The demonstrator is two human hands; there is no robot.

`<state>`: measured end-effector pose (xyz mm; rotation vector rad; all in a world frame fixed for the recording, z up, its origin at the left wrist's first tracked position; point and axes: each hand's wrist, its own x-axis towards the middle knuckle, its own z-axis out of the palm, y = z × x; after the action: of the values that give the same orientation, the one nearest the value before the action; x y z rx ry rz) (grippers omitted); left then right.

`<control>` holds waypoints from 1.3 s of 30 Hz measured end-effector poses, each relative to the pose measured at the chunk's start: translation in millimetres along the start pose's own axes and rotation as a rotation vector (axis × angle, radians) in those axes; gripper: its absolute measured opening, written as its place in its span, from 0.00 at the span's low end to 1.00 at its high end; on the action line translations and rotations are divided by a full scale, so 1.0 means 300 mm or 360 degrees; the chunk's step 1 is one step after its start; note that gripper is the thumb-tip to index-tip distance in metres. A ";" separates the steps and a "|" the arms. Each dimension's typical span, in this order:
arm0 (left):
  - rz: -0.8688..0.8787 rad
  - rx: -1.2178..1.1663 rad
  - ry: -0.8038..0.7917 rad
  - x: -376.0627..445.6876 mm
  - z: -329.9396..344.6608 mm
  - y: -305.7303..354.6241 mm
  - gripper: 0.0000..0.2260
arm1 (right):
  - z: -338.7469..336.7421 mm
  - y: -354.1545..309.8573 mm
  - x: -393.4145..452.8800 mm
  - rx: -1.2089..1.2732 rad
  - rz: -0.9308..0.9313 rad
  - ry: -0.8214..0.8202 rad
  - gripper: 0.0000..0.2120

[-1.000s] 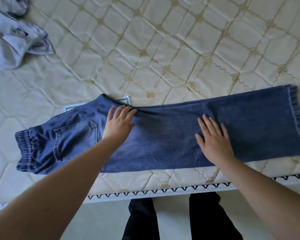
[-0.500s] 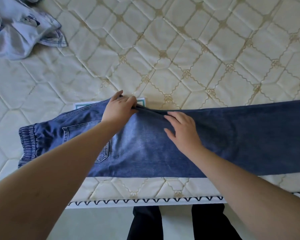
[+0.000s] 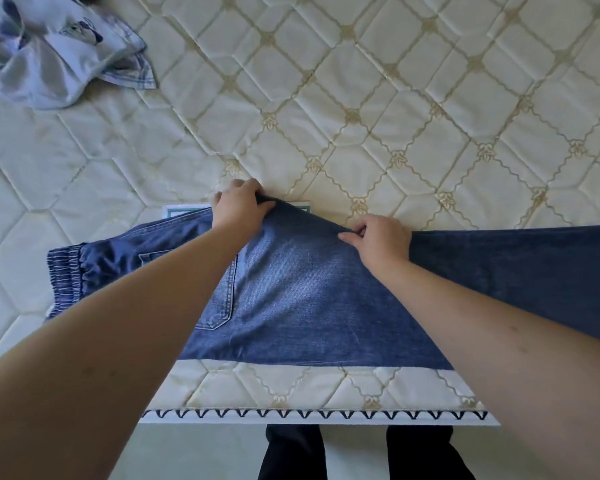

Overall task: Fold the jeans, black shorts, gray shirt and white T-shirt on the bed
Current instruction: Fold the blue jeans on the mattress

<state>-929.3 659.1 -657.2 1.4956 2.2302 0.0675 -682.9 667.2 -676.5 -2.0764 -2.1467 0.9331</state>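
The blue jeans [image 3: 302,299] lie lengthwise across the near part of the bed [image 3: 361,109], folded leg on leg, elastic waistband at the left and legs running off the right edge of view. My left hand [image 3: 239,206] pinches the far edge of the jeans at the crotch point. My right hand [image 3: 378,239] pinches the same far edge a little to the right. A crumpled light garment with blue print [image 3: 52,50] lies at the far left corner of the view; which of the task's shirts it is I cannot tell. The black shorts are out of view.
The quilted cream mattress has a front edge with dark zigzag stitching [image 3: 312,414] just before my legs. A small white and teal label [image 3: 184,211] peeks out from under the jeans near my left hand.
Both hands went from lying flat on the jeans to the far edge and closed on the fabric there. My right hand slid left. The view shifted forward.
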 end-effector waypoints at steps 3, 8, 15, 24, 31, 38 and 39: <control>-0.0119 -0.0066 -0.0096 0.016 -0.008 -0.018 0.14 | -0.002 0.006 0.019 -0.0228 -0.0033 0.0054 0.21; -0.0161 0.0017 -0.0183 0.033 -0.036 -0.035 0.14 | -0.067 0.107 0.030 -0.0434 -0.0440 -0.0327 0.27; 0.0018 -0.0262 -0.0122 -0.045 -0.076 -0.059 0.07 | -0.095 0.133 -0.015 -0.0307 -0.0171 0.0082 0.17; 0.0426 -0.0172 0.0178 -0.162 -0.105 -0.087 0.07 | 0.055 -0.119 -0.248 0.0389 -0.0706 -0.0108 0.07; 0.0727 0.0168 0.0273 -0.372 -0.027 -0.158 0.07 | 0.138 -0.150 -0.235 0.0833 0.0138 -0.0418 0.09; 0.0445 0.0525 0.0018 -0.462 0.089 -0.210 0.25 | 0.117 -0.186 -0.244 0.0625 0.0177 -0.0239 0.15; 0.0437 0.0525 -0.0005 -0.475 0.098 -0.206 0.26 | 0.115 -0.196 -0.259 0.0500 0.0026 -0.0113 0.15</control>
<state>-927.1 501.1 -653.0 1.9677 2.0928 -0.2285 -741.1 585.8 -650.4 -1.9374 -1.8666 1.2688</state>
